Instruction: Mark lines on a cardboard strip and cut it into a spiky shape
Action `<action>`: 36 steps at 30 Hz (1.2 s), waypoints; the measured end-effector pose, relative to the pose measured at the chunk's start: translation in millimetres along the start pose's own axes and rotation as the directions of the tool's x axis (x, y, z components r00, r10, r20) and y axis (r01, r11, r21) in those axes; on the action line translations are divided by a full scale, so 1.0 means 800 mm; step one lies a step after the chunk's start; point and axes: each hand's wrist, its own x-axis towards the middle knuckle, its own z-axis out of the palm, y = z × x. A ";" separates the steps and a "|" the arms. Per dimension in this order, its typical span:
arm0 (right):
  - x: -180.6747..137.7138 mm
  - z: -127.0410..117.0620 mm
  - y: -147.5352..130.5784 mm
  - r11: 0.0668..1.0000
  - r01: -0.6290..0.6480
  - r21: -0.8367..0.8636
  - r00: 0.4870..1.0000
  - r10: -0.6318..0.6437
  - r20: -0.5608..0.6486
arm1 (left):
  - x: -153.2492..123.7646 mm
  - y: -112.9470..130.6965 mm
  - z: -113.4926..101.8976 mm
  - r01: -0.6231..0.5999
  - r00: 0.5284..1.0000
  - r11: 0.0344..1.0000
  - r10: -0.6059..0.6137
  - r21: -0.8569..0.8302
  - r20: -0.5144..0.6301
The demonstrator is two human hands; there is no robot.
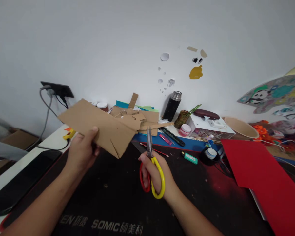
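Note:
My left hand (82, 149) pinches a flat piece of brown cardboard (95, 123) by its lower edge and holds it tilted above the black desk mat (108, 193). A short slit runs into the cardboard near its right end. Apart from it, to the right, my right hand (154, 173) is closed around scissors (149, 147) with one red and one yellow handle loop. Their blades point up and away from me and look nearly together, with nothing between them. Behind both hands lies a heap of cardboard scraps (132, 119).
At the back stand a black thermos (172, 106) and a pink-labelled jar (185, 130). A utility knife (173, 137) and a green lighter (189, 158) lie on the right. Red sheet (263, 183) covers the right side. A black phone-like slab (24, 180) lies left.

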 end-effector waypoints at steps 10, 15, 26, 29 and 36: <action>0.003 -0.011 -0.004 0.999 -0.037 0.015 0.999 0.037 0.024 | -0.016 -0.021 -0.004 0.190 0.895 0.918 -0.308 0.349 0.323; -0.001 -0.003 0.001 0.997 -0.076 -0.007 0.993 0.077 0.085 | -0.018 -0.024 0.000 0.215 0.882 0.920 -0.327 0.328 0.339; 0.007 -0.010 0.001 0.999 0.045 0.018 0.986 -0.042 -0.159 | -0.023 -0.029 -0.002 0.154 0.749 0.918 -0.350 0.366 0.562; 0.006 -0.008 0.004 0.999 0.040 0.000 0.989 -0.040 -0.144 | -0.025 -0.027 0.001 0.121 0.757 0.909 -0.344 0.399 0.555; 0.002 -0.003 0.006 0.999 0.030 -0.038 0.999 -0.031 -0.025 | -0.024 -0.030 -0.002 0.129 0.831 0.915 -0.310 0.382 0.462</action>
